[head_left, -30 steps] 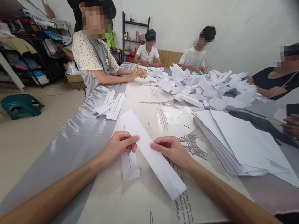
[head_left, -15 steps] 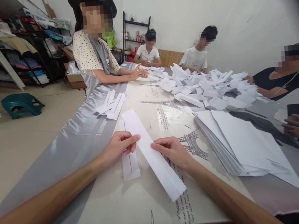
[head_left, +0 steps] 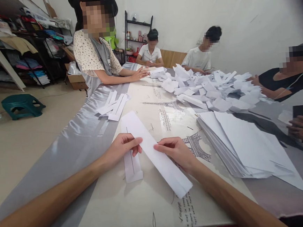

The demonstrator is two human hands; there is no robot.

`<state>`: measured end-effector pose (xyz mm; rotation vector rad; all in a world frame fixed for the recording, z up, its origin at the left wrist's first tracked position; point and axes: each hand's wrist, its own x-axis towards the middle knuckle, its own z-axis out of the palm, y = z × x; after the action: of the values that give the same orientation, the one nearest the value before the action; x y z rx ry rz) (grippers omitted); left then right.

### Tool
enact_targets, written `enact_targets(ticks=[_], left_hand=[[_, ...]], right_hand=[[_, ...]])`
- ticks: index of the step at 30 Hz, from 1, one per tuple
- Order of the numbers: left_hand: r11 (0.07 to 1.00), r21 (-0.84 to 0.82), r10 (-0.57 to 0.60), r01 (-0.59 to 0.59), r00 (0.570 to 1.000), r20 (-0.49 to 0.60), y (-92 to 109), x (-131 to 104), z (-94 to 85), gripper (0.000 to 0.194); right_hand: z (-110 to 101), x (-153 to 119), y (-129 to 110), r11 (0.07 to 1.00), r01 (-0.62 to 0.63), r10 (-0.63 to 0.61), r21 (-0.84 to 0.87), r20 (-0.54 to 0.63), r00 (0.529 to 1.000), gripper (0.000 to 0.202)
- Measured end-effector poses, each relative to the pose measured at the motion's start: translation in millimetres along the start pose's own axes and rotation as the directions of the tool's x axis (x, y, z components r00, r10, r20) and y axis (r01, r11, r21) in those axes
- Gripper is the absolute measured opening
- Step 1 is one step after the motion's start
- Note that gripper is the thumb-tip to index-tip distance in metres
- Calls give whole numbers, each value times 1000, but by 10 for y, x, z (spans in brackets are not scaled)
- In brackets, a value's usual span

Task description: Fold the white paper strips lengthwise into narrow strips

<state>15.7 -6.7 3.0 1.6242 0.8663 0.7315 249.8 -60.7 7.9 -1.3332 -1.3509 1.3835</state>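
Observation:
A long folded strip of white paper [head_left: 157, 158] is held slantwise above the table between both hands. My left hand [head_left: 126, 145] pinches its left edge, thumb on top. On the opposite edge, my right hand [head_left: 177, 153] grips the strip between thumb and fingers. Beneath and partly behind my left hand lies another folded paper piece [head_left: 133, 172] with a dark line along it. Several more folded paper strips [head_left: 112, 106] rest in a loose group beyond my left hand.
A stack of white sheets [head_left: 238, 148] lies to the right, with a large heap of folded papers [head_left: 209, 88] behind it. The patterned tablecloth [head_left: 109, 211] covers the table. Several people sit or stand around it. A green stool [head_left: 23, 104] stands on the floor at left.
The strip's near end has swung slightly right and up, its far end slightly left. Both hands keep their grip. The person at the far left side has moved their hands slightly.

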Motion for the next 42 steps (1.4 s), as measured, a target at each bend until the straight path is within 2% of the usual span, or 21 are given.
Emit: enact_targets(ticks=[7, 12, 18, 23, 28, 32, 35, 39, 42], left_hand=[[999, -41, 33, -31, 998, 51, 47, -8, -11, 42], [999, 46, -10, 7, 997, 81, 45, -15, 0, 44], [999, 44, -12, 8, 996, 93, 3, -5, -19, 42], [1000, 13, -20, 19, 996, 83, -7, -5, -9, 43], [1000, 18, -15, 12, 983, 183, 40, -26, 13, 42], [1000, 12, -12, 11, 984, 177, 59, -29, 9, 45], [999, -33, -26, 33, 981, 193, 61, -31, 28, 44], [996, -71, -25, 47, 958, 286, 48, -47, 76, 39], [996, -87, 9, 15, 962, 274, 23, -47, 71, 42]], right_hand=[[9, -5, 3, 1000, 10, -10, 0, -15, 1000, 23], [34, -25, -2, 996, 88, -89, -18, -56, 994, 25], [51, -46, -33, 987, 147, -146, -71, 15, 989, 30], [45, -41, -32, 984, 165, -165, -74, 6, 986, 28], [46, -43, -30, 982, 175, -175, -67, 1, 985, 28], [49, -47, -23, 986, 151, -147, -69, 55, 988, 33], [69, -43, -6, 979, 178, -177, -95, 23, 984, 34], [106, -35, 11, 953, 264, -276, -146, -72, 958, 33], [104, -29, 9, 958, 260, -267, -121, -49, 962, 34]])
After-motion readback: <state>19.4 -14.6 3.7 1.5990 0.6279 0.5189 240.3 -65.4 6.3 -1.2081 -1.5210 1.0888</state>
